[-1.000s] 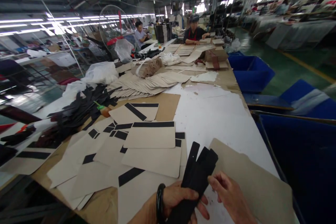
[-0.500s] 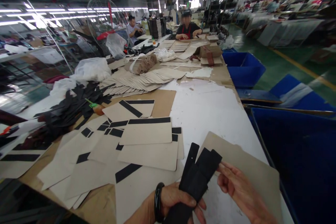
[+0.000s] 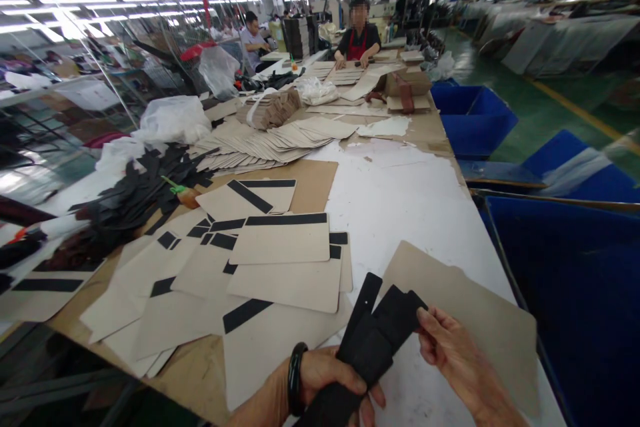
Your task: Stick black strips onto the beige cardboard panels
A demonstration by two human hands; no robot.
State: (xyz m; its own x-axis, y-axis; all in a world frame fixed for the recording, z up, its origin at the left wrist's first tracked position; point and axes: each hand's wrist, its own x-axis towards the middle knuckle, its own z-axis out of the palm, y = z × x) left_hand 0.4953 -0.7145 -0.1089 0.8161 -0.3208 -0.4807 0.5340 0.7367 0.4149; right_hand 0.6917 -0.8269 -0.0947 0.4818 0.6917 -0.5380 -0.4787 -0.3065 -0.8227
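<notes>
A bundle of black strips [image 3: 367, 350] is gripped in my left hand [image 3: 333, 377], thumb across the top and fingers beneath. The strips fan out at their far end, and one on the left has a small hole. My right hand [image 3: 450, 347] pinches the end of the rightmost strip between thumb and fingers. Under and beyond my right hand lies a plain beige board [image 3: 465, 300]. To the left, beige boards with black strips across them [image 3: 283, 243] overlap in a loose spread.
A heap of black strips [image 3: 145, 187] and a glue bottle with a green tip [image 3: 183, 193] lie at the left. Fanned beige boards [image 3: 280, 140] sit farther back. Blue bins [image 3: 565, 280] line the right edge. A co-worker [image 3: 357, 40] works at the far end.
The view has shifted slightly. Both hands keep their grip on the black strips, almost unmoved. The far co-worker's hands have moved over the boards.
</notes>
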